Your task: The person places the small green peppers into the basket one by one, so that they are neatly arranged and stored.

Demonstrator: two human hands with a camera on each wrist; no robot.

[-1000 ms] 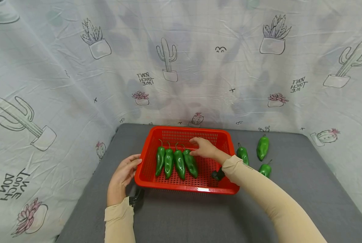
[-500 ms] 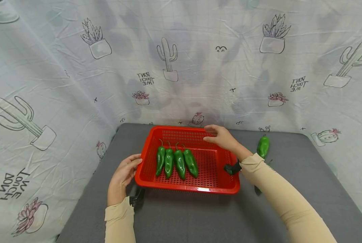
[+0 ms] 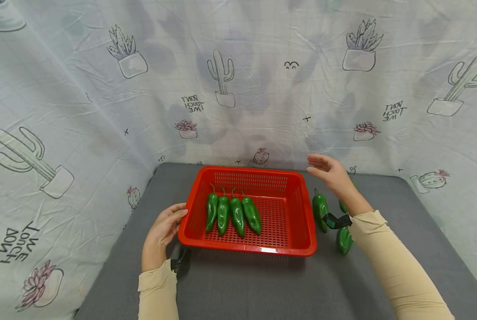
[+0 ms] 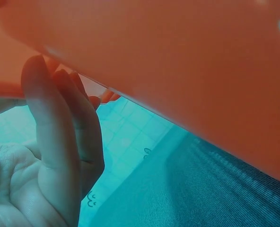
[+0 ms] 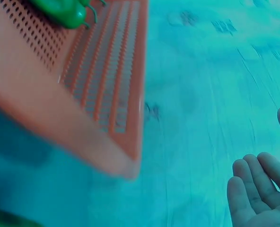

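Note:
A red plastic basket (image 3: 246,250) sits on the grey table. Several green peppers (image 3: 237,217) lie side by side in its left half, stems toward the far wall. My left hand (image 3: 164,227) holds the basket's left rim, thumb on top; in the left wrist view its fingers (image 4: 50,109) curl under the red lip. My right hand (image 3: 334,178) is in the air beyond the basket's right side, fingers extended and holding nothing. Below it on the table are three more green peppers: one beside the basket (image 3: 320,208), one nearer me (image 3: 344,242), and one mostly hidden by the forearm (image 3: 342,206).
Grey cloth (image 3: 238,289) covers the table. Behind and at both sides hangs a pale curtain (image 3: 262,102) printed with cactus drawings, close to the basket's far edge. Black straps (image 3: 337,221) show at both wrists.
My right hand has moved out of the basket, from beside the rightmost pepper there, rightward past the right rim. The left hand, the basket and its peppers stay put.

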